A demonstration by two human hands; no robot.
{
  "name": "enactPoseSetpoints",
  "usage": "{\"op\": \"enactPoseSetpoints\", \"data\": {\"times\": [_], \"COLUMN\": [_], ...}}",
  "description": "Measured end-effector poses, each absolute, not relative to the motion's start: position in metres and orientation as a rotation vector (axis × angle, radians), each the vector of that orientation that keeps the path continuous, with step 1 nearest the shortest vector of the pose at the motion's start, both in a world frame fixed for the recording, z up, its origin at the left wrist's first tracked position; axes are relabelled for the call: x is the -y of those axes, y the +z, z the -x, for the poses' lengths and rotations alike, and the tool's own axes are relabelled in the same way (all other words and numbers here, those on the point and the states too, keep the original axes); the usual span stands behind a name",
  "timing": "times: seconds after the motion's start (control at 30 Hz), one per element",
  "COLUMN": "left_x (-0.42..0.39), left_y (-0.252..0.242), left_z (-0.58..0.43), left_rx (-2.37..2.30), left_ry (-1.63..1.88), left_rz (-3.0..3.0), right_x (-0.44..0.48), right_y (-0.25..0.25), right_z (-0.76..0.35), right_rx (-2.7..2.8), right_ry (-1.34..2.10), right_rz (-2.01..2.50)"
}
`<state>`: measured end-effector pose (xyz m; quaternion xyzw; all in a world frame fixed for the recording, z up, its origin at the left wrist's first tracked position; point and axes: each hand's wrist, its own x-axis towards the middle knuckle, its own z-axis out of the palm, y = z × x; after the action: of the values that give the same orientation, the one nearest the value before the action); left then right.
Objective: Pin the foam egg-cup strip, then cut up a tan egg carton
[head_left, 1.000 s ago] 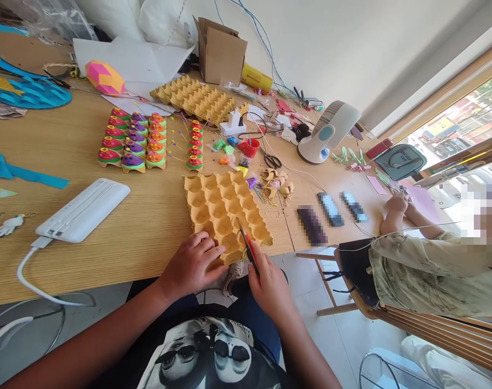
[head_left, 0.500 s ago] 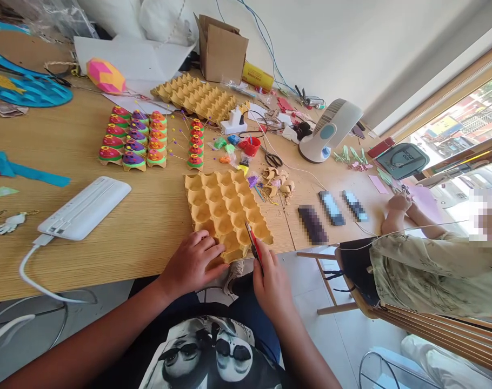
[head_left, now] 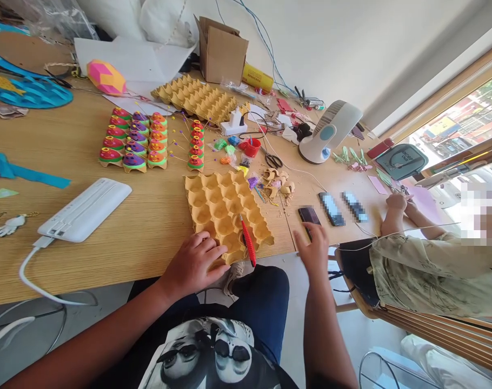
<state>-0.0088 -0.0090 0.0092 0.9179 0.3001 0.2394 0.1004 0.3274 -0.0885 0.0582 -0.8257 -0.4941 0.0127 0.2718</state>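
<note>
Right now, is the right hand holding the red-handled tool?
No, the red-handled tool lies on the egg tray, apart from the right hand.

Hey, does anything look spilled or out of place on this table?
Yes. Tan crumbs and torn-looking scraps lie scattered beside the egg tray. The red cutter also looks precarious, lying unheld on the tray with one end past its near edge.

Two plain egg trays [head_left: 218,209], three phones [head_left: 331,209]
</note>
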Motion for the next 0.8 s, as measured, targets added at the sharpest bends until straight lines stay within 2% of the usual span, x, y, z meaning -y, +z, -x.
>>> {"op": "enactPoseSetpoints", "data": {"times": [0.23, 0.47, 0.8], "left_x": [0.009, 0.009, 0.009], "left_y": [0.009, 0.010, 0.009], "left_z": [0.009, 0.008, 0.009], "left_rx": [-0.866, -0.865, -0.870], "left_ry": [0.735, 0.713, 0.704], "left_rz": [-2.717, -2.711, -2.702], "right_x": [0.047, 0.023, 0.019], "right_y": [0.056, 0.051, 0.050], "right_z": [-0.430, -0.455, -0.467], "right_rx": [1.142, 1.151, 1.198], "right_ry": [0.228, 0.421, 0.570], "right_rz": [2.547, 2.656, 2.594]}}
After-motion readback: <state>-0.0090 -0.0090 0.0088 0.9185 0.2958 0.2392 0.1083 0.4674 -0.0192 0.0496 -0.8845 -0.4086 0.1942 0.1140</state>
